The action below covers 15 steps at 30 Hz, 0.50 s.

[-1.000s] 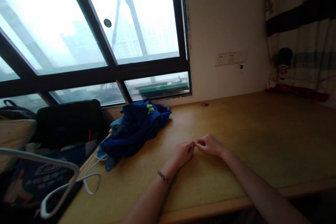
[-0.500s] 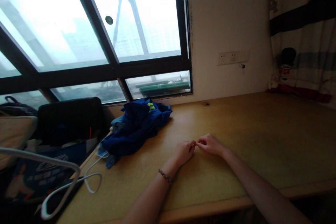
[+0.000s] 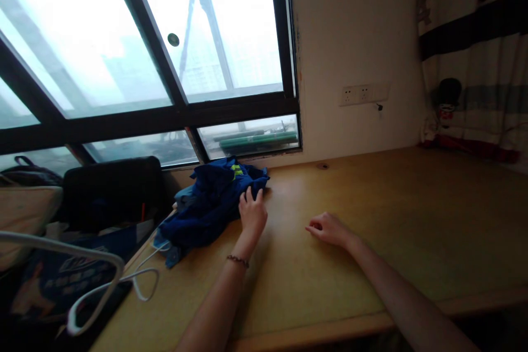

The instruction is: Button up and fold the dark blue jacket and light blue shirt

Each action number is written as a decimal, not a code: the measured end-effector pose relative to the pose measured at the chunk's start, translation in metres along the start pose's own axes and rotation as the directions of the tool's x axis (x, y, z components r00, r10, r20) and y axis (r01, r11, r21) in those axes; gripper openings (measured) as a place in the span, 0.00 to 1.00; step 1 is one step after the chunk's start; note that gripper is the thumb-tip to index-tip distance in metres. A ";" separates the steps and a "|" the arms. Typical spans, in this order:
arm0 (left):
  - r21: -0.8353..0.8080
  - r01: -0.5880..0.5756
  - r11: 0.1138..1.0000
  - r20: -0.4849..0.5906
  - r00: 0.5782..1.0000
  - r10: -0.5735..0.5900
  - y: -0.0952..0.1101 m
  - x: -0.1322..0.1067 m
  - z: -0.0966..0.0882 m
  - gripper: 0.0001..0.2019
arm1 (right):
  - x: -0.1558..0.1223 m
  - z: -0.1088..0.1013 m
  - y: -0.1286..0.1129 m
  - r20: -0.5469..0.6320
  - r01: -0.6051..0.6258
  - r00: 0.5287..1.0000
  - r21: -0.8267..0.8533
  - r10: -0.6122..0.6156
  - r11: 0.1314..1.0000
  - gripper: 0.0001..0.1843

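A crumpled dark blue garment (image 3: 210, 198) with a yellow-green patch lies in a heap at the table's left back, lighter blue cloth showing under it. My left hand (image 3: 253, 212), a beaded bracelet on its wrist, reaches over the garment's right edge. Its fingers are spread and hold nothing; whether the fingertips touch the cloth I cannot tell. To the right, my right hand (image 3: 328, 229) rests low at the middle of the wooden table (image 3: 404, 214). Its fingers are curled in, with the tip of one pointing left, and nothing shows in them.
A white cable (image 3: 142, 286) loops over the table's left edge. Past that edge are a black chair back (image 3: 115, 187), a dark blue printed bag (image 3: 78, 275) and a pale cushion-like thing (image 3: 28, 220). Behind stand a window and a wall socket (image 3: 363, 94); a curtain (image 3: 474, 66) hangs right.
My left hand has left my right hand's fingertips and moved left and away from me to the garment, its fingers opening. The right hand has stayed almost in place.
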<state>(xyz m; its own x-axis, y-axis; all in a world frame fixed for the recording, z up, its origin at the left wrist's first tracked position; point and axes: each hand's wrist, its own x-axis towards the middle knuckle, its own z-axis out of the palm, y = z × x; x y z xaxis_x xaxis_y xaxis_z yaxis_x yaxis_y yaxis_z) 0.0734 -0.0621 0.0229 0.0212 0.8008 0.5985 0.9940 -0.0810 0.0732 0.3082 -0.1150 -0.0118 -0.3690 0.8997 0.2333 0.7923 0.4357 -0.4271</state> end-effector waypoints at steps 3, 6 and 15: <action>0.105 0.127 0.986 -0.003 0.992 -0.128 -0.021 0.025 0.002 0.26 | 0.000 0.000 0.000 0.007 -0.003 1.000 -0.010 0.003 1.000 0.18; 0.172 0.170 0.970 0.075 0.980 -0.185 -0.033 0.044 0.004 0.29 | 0.000 0.000 0.002 0.021 -0.023 1.000 -0.017 0.023 1.000 0.18; 0.013 0.188 0.982 0.036 0.981 -0.188 -0.044 0.059 -0.018 0.14 | -0.001 -0.005 0.004 0.010 -0.059 0.998 -0.015 0.059 0.998 0.17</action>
<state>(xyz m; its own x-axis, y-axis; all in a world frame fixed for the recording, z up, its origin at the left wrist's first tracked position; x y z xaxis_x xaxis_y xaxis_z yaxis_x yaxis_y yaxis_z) 0.0285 -0.0221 0.0695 -0.1624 0.8228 0.5446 0.9817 0.0788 0.1736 0.3144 -0.1140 -0.0097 -0.3259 0.9242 0.1990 0.8202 0.3811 -0.4267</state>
